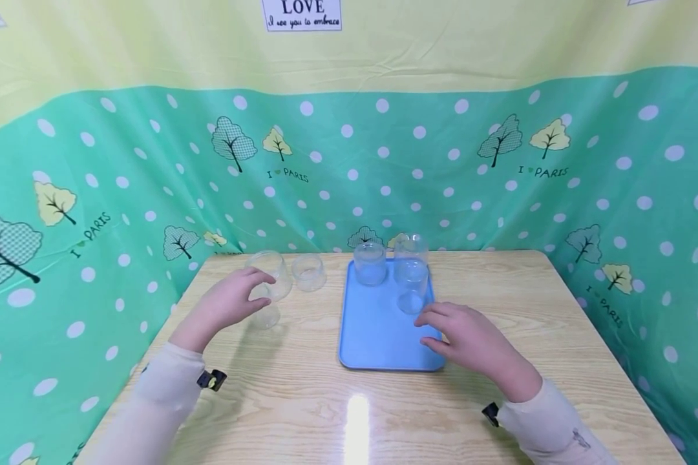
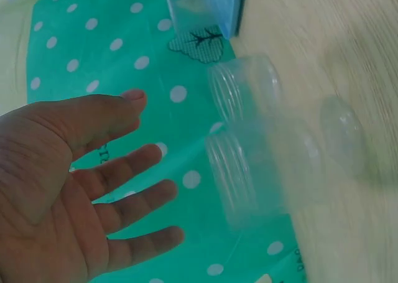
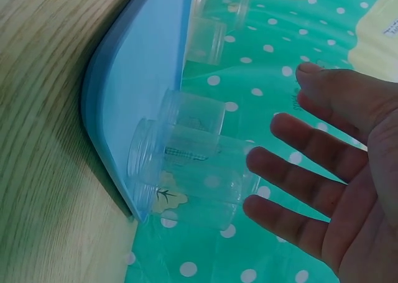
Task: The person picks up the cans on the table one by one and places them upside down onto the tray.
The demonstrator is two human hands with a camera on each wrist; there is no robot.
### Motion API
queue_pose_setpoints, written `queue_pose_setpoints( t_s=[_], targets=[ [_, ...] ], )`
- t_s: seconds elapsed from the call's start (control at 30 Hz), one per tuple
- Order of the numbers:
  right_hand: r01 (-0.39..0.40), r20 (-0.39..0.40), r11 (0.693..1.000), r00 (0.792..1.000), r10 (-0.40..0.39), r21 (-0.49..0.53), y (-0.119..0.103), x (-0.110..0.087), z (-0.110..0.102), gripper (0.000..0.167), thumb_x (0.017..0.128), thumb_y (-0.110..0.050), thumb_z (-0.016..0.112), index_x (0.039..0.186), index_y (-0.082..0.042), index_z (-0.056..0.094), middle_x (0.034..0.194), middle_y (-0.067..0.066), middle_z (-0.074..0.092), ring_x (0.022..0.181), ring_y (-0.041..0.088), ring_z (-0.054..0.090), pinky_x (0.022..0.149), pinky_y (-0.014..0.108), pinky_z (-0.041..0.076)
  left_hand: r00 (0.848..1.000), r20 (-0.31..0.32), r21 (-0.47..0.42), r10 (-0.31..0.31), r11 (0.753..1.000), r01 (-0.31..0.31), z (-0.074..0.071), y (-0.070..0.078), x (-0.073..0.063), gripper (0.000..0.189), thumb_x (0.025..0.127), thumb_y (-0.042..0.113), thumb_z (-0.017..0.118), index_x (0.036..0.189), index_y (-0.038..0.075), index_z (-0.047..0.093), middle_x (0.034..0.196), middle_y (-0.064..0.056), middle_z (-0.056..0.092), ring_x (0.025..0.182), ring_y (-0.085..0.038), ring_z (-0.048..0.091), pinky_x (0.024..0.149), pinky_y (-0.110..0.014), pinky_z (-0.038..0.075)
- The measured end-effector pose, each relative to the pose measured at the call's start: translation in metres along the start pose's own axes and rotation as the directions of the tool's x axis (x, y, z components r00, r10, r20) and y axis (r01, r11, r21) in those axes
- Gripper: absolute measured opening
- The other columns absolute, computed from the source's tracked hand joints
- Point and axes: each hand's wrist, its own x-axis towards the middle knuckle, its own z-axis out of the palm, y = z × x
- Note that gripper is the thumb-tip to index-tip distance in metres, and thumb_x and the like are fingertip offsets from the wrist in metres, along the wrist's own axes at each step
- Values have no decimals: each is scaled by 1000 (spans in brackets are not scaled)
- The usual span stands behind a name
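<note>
Bare hands among clear jars: the left hand (image 1: 232, 300) and the right hand (image 1: 471, 336) were both held with grip released.
At the left of the tabletop (image 1: 291, 400), the left hand hung beside a wide clear jar (image 1: 276, 263), thumb and fingers parted around nothing; a smaller clear jar (image 1: 309, 274) stood just right of the wide one, and a third clear piece (image 1: 265, 316), partly hidden, lay below the hand. On the blue tray (image 1: 372, 339) stood three more: a far-left jar (image 1: 370, 265), a far-right jar (image 1: 411, 247) and a front jar (image 1: 412, 287). The right hand's loosely bent fingers hovered close by the front jar; whether they touched it, I could not tell.
</note>
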Motion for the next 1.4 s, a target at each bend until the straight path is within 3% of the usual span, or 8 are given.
queue_pose_setpoints(
  t_s=[0.23,0.43,0.87,1.4],
  targets=[
    [-43,63,999,997,43,9,0,-2,2,26,86,-26,85,109,-22,73,106,-11,69,89,7,67,76,27,60,996,84,15,-13,1000,12,-2,-11,7,41,92,20,77,130,10,66,133,-15,64,122,-39,60,101,-56,51],
    [-60,99,998,993,59,5,2,-2,6,25,87,-28,84,108,-23,73,106,-11,70,91,7,68,76,28,60,993,119,24,-10,1000,7,2,-20,11,42,91,20,77,130,9,67,134,-16,63,123,-39,60,102,-56,51],
    [-72,106,997,992,72,4,1,-3,5,24,87,-29,83,108,-23,74,105,-11,69,87,6,67,74,27,59,975,220,30,-4,1000,-2,4,-24,21,37,88,15,80,124,9,72,129,-13,67,121,-36,62,103,-53,52],
    [-66,104,998,992,67,-11,2,-4,5,23,88,-29,83,108,-23,73,105,-12,68,86,4,66,74,26,58,965,263,31,-12,1000,4,8,-28,28,29,86,9,79,115,13,76,122,-10,68,118,-34,63,100,-50,54]
  ],
)
